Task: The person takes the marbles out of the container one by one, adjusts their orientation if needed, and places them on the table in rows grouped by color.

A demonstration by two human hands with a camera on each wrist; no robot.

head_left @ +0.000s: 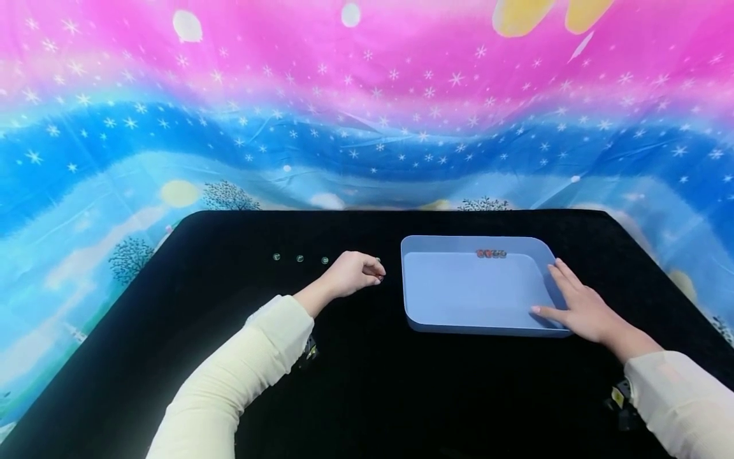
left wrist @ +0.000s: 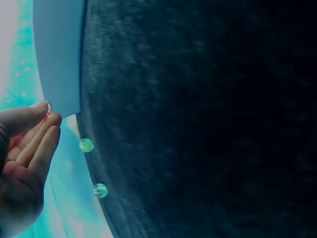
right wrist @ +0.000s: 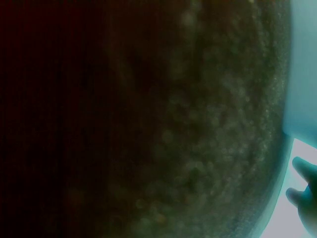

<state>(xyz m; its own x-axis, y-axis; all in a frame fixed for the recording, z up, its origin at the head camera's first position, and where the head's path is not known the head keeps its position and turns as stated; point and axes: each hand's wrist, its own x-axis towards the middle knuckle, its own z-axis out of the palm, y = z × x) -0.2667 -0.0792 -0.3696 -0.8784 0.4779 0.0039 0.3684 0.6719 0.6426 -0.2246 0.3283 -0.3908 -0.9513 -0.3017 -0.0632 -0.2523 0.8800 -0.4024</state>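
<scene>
Just left of the blue tray [head_left: 459, 293], the left hand [head_left: 351, 274] has thumb and fingertips pinching a small reddish bead [head_left: 380, 276], most of it tucked out of sight by the fingers! That bead is outside the tray, close to its left wall and apart from it. Over at the tray's right end, the right hand [head_left: 579, 309] is spread wide, fingers on the right wall and thumb reaching over the near right corner.

Look beyond the pinching fingers: greenish glassy marbles [head_left: 325, 260]! One peeks out between hand and tray, and three more line up farther left of the tray, well spaced. Inside the tray, against its far wall and right of its middle, sits a tight row of small beads [head_left: 491, 254], reddish at the left, duller at the right. The tray's left wall stands between that row and the pinched bead.

Pale sleeves [head_left: 201, 395] come in from the tray's near side, a dark device [head_left: 309, 350] at the left wrist. Under the tray, a black tabletop [head_left: 355, 389]; past its far edge, a pink-and-blue backdrop [head_left: 367, 146] scattered with white snowflakes!
</scene>
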